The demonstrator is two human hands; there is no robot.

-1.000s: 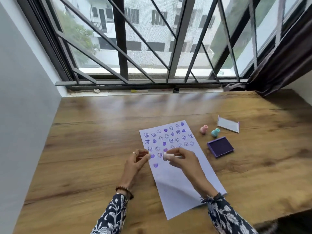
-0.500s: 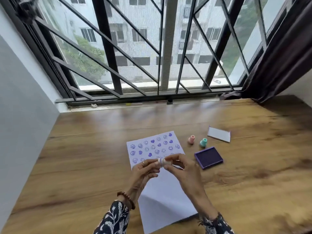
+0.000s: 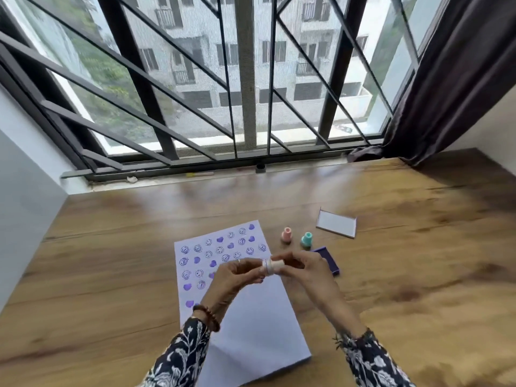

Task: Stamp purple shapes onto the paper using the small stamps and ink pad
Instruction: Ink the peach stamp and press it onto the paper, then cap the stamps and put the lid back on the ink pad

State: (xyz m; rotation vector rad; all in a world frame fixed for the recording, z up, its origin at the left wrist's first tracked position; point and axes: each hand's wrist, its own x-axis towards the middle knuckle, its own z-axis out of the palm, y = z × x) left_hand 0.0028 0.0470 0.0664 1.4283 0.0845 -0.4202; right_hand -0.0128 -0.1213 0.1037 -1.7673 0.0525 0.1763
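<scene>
While I hold the small white stamp (image 3: 270, 266) up over the paper (image 3: 252, 322), both grips are pinched on it: my left hand (image 3: 237, 277) at its 9 o'clock end, my right hand (image 3: 303, 270) at its 3 o'clock end. I seem to be pulling or twisting its cap, so I should keep the pull straight and the inked face off my fingers. The ink pad (image 3: 329, 259) lies on the table (image 3: 111, 275) at 3 o'clock of my right hand, partly hidden by it; the pink stamp (image 3: 286, 234) and teal stamp (image 3: 306, 239) stand at 12 o'clock.
</scene>
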